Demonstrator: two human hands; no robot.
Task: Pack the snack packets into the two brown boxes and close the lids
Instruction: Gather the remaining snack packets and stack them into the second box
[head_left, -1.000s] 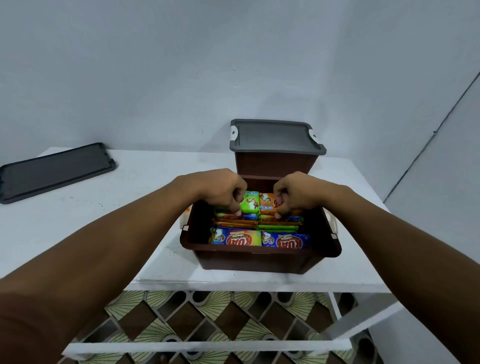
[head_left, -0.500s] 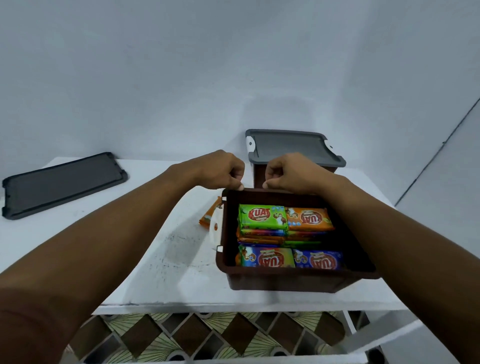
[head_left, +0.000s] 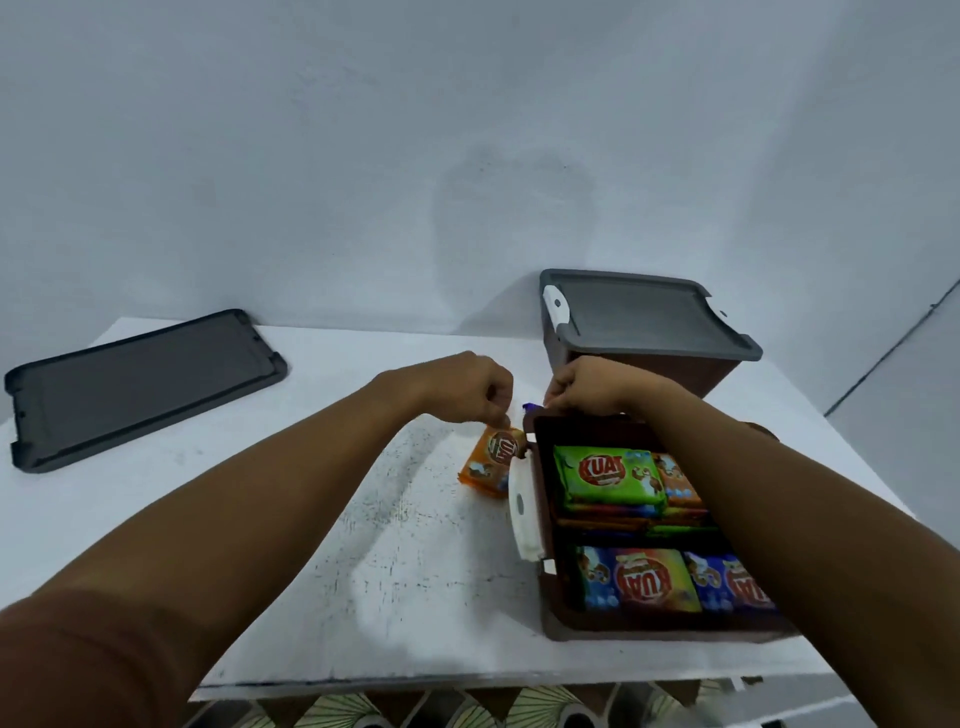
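Note:
The open brown box (head_left: 545, 618) sits at the table's front right, filled with several snack packets in green (head_left: 605, 475), orange and blue wrappers. Just left of the box lies an orange packet (head_left: 491, 460). My left hand (head_left: 467, 387) pinches the top edge of this packet, fingers closed. My right hand (head_left: 592, 387) is curled at the box's far left corner, its fingertips on a purple packet (head_left: 529, 407) of which only a corner shows. Behind stands the second brown box (head_left: 696, 371) with its grey lid (head_left: 639, 317) on.
A loose grey lid (head_left: 140, 376) lies flat at the table's back left. The open box has a white side latch (head_left: 522, 512) hanging outward. The white table (head_left: 311, 519) ends just in front of the box, with patterned floor tiles (head_left: 467, 712) below. Walls stand close behind and at right.
Both hands lifted out of the open box and moved past its far rim. My left hand dropped onto the orange packet beside the box, and the view swung left.

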